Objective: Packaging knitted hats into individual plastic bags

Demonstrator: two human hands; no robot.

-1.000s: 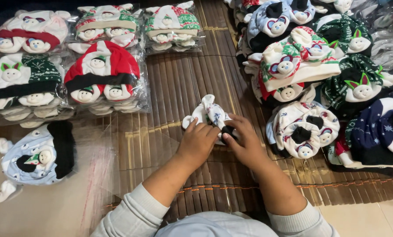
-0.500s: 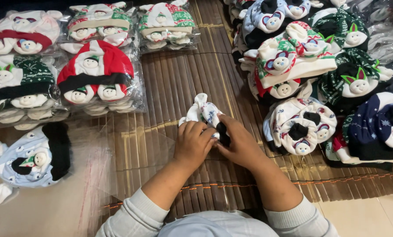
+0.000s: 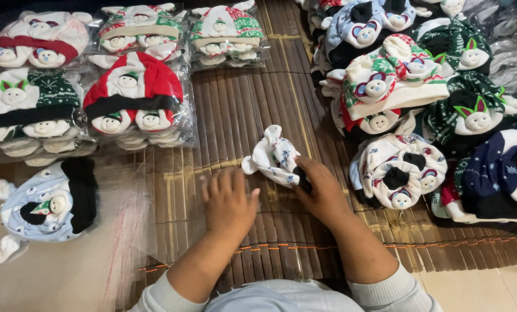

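A small white patterned baby hat [image 3: 274,157] lies crumpled on the brown bamboo mat [image 3: 241,104]. My right hand [image 3: 322,190] grips its dark brim at the lower right edge. My left hand [image 3: 228,199] rests flat on the mat just left of the hat, fingers spread, holding nothing.
Bagged hat sets in clear plastic [image 3: 134,101] fill the upper left. A light blue hat with black brim [image 3: 47,202] lies in a bag at the left. A loose heap of hats with small bear faces [image 3: 420,92] is piled along the right. Pale floor shows at the bottom right.
My left hand has let go of the hat and slid left onto the mat. My right hand keeps hold of the hat, which has shifted slightly right.
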